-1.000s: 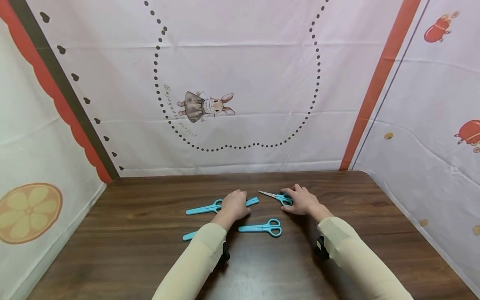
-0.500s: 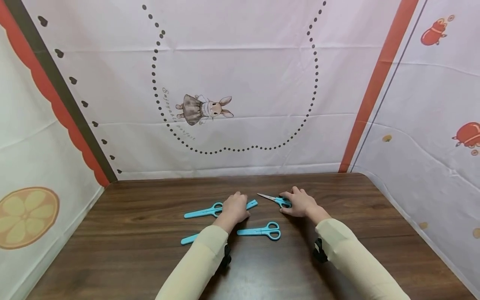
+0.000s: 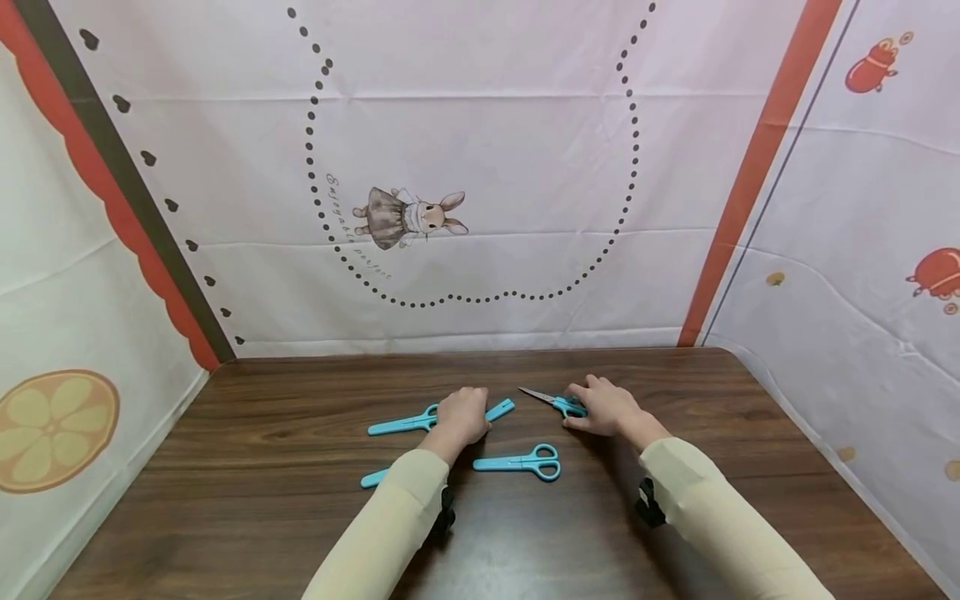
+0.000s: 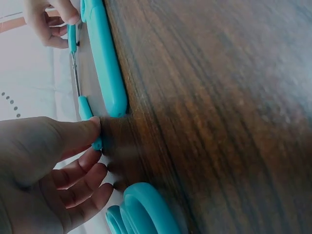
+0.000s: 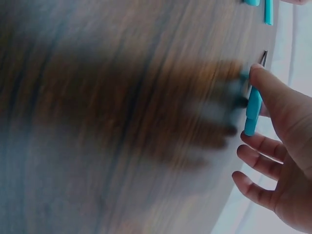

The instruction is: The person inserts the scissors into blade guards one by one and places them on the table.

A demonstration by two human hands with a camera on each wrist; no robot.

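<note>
In the head view my left hand (image 3: pixel 461 417) pinches a blue blade sheath (image 3: pixel 501 409) by one end; its other end points right. My right hand (image 3: pixel 606 407) holds the blue handles of a pair of scissors (image 3: pixel 537 393), whose bare metal blades point left toward the sheath, apart from it. The left wrist view shows thumb and fingertips on the sheath (image 4: pixel 85 108), the other fingers loosely bent. In the right wrist view, my right thumb and index finger pinch the scissors' handle (image 5: pixel 253 107); the remaining fingers are spread.
Sheathed blue scissors (image 3: pixel 517 462) lie in front of the hands, and another sheathed pair (image 3: pixel 401 424) lies left of my left hand. A blue tip (image 3: pixel 373 479) shows beside my left sleeve, which hides the remainder. A printed cloth (image 3: pixel 480 167) hangs behind the wooden table (image 3: pixel 262 467).
My left hand has shifted slightly left with the sheath. My right hand has moved slightly right with the scissors, so blade tip and sheath are a little farther apart.
</note>
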